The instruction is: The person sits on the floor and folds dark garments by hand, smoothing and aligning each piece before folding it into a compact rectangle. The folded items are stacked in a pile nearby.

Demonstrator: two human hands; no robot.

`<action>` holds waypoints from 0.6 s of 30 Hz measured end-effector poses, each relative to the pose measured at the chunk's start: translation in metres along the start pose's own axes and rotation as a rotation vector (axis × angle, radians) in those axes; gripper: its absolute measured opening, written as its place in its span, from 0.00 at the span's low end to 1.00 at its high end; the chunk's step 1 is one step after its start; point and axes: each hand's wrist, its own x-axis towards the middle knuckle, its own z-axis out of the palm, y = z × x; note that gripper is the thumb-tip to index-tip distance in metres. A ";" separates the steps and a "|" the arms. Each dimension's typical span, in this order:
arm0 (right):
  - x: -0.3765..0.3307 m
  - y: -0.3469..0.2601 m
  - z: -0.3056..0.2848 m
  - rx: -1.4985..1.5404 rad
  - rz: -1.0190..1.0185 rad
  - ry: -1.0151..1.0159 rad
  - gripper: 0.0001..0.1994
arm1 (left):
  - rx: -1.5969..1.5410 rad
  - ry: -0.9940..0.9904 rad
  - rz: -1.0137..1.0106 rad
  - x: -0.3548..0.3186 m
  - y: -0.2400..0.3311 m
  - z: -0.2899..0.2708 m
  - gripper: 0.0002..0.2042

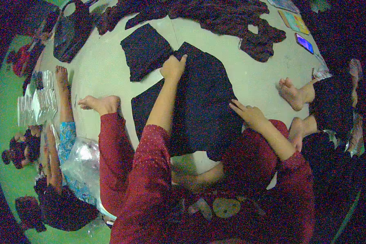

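First speaker: What does the near ground show?

Second speaker: A seated person in maroon trousers [114,162], with a clear plastic bag [84,156] just left of one leg. Between the legs, a large piece of black cloth [205,93] lies across the pale floor [268,81], its layers overlapping and its near edge uneven.

First speaker: And the hands at work?

Second speaker: The right hand [251,116] is at the cloth's right side, fingers loosely extended at the edge, with no gathered fabric visible in its grasp. Farther off, the left hand [174,67] is at the cloth's far edge with its fingers curled; whether they pinch fabric or merely press on it, I cannot tell.

First speaker: Which step is this?

Second speaker: It looks like straightening: the piece appears to be spread and its edges squared by hand. The next move seems to call for the left hand to steady the far edge while the right takes the side edge lightly and draws it level, without wrinkling the layers.

First speaker: What lies beyond?

Second speaker: A smaller folded black cloth [145,52], just left of the far edge and easily dragged along. Well to the right, a phone [304,43] with a lit screen; farthest, a crumpled heap of dark fabric [219,16].
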 end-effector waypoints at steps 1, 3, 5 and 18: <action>-0.002 0.005 -0.002 0.017 -0.007 -0.020 0.39 | -0.029 0.005 0.059 0.005 0.007 0.002 0.20; -0.007 0.012 -0.006 0.031 -0.003 -0.070 0.39 | -0.086 0.024 0.179 0.013 0.014 0.007 0.20; -0.013 0.021 -0.014 0.084 -0.015 -0.128 0.39 | -0.210 0.093 0.218 0.022 0.021 0.015 0.21; -0.011 0.073 -0.063 0.302 0.020 -0.078 0.33 | -0.403 0.115 0.969 -0.058 0.029 -0.008 0.13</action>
